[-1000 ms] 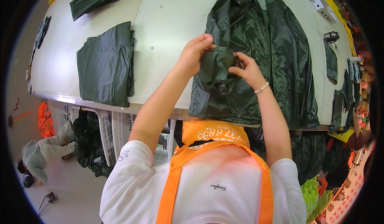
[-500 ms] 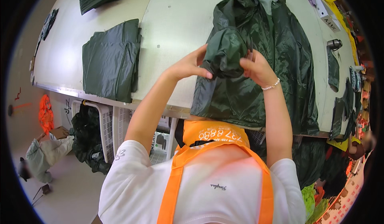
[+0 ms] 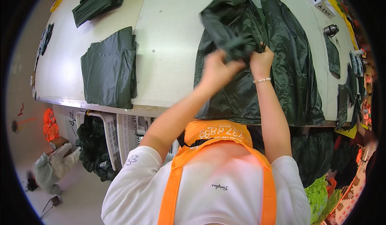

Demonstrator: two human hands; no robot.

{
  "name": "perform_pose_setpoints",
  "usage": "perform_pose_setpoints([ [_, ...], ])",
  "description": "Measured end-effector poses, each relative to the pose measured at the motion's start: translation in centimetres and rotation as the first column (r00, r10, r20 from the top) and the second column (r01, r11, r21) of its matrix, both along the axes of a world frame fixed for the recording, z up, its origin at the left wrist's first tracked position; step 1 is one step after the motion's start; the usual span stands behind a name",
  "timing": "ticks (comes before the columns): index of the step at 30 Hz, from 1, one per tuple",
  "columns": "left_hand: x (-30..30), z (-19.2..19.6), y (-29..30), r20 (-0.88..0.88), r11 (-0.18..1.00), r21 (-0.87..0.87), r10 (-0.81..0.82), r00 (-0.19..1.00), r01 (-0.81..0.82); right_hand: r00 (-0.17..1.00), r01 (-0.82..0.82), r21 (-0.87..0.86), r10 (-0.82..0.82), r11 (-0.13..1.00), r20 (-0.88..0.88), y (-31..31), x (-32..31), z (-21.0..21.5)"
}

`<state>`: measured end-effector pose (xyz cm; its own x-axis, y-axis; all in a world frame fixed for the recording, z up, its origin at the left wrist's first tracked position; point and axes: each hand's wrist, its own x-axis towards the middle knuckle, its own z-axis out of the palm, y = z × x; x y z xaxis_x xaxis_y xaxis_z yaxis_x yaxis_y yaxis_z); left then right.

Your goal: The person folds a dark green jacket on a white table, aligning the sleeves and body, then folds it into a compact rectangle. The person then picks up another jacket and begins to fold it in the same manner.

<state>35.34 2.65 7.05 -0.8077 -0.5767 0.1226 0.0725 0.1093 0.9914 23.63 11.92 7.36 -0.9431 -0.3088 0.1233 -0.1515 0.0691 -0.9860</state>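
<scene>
A shiny dark green jacket [image 3: 287,60] lies spread on the pale table in front of me, its collar away from me. One of its sleeves [image 3: 225,30] is lifted and bunched over the jacket's front, blurred by motion. My left hand [image 3: 220,69] closes on the sleeve's near end, thumb pointing right. Right beside it, my right hand [image 3: 262,60], with a beaded bracelet at the wrist, is closed at the bunched sleeve end. A small dark, narrow object shows at the right fingers; its kind cannot be made out.
A folded dark green garment [image 3: 108,70] lies left of the jacket, and another folded pile [image 3: 98,4] farther back. A white box [image 3: 321,1] and a dark flask [image 3: 331,30] stand at the right. Below the table edge is a white basket [image 3: 111,138] with dark cloth; a person [image 3: 52,168] is at lower left.
The bunched sleeve end has been pulled out longer, stretching up and left. My left hand has turned and moved right and nearer; my right hand has shifted slightly. The view has tilted a little.
</scene>
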Motion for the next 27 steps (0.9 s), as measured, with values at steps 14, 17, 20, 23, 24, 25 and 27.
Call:
perform_pose_setpoints([
  [14, 4.4, 1.9, -5.5, -0.122, 0.72, 0.566, -0.408, 0.905, 0.401, 0.946, 0.113, 0.218, -0.038, 0.969, -0.321, 3.6, 1.6, 5.1],
  [17, 3.6, 1.9, -5.1, 0.102, 0.944, -0.276, 0.215, 0.971, -0.18, 0.893, 0.242, 0.08, -0.189, 0.967, -0.409, 4.0, 2.1, 4.9],
  [20, 3.4, 1.6, -4.4, -0.063, 0.871, -0.419, 0.254, 0.965, -0.256, 0.879, 0.216, 0.028, -0.182, 0.976, -0.441, 3.9, 3.7, 5.5],
  [23, 4.1, 1.8, -2.2, -0.008, 0.995, -0.072, 0.072, 0.997, -0.072, 0.89, 0.166, 0.058, -0.125, 0.984, -0.439, 5.0, 2.9, 5.5],
  [24, 4.4, 3.0, -0.7, 0.069, 0.99, 0.14, -0.015, 0.998, 0.006, 0.955, 0.069, -0.021, -0.073, 0.997, -0.287, 4.3, 4.2, 6.5],
  [25, 4.4, 3.7, 0.2, 0.118, 0.934, 0.349, -0.117, 0.986, 0.069, 0.969, -0.012, 0.032, 0.02, 0.999, -0.244, 4.3, 4.9, 6.8],
  [27, 4.6, 3.0, -0.5, 0.153, 0.997, 0.072, 0.011, 0.988, -0.022, 0.939, 0.058, 0.121, -0.013, 0.991, -0.344, 4.6, 5.2, 6.5],
])
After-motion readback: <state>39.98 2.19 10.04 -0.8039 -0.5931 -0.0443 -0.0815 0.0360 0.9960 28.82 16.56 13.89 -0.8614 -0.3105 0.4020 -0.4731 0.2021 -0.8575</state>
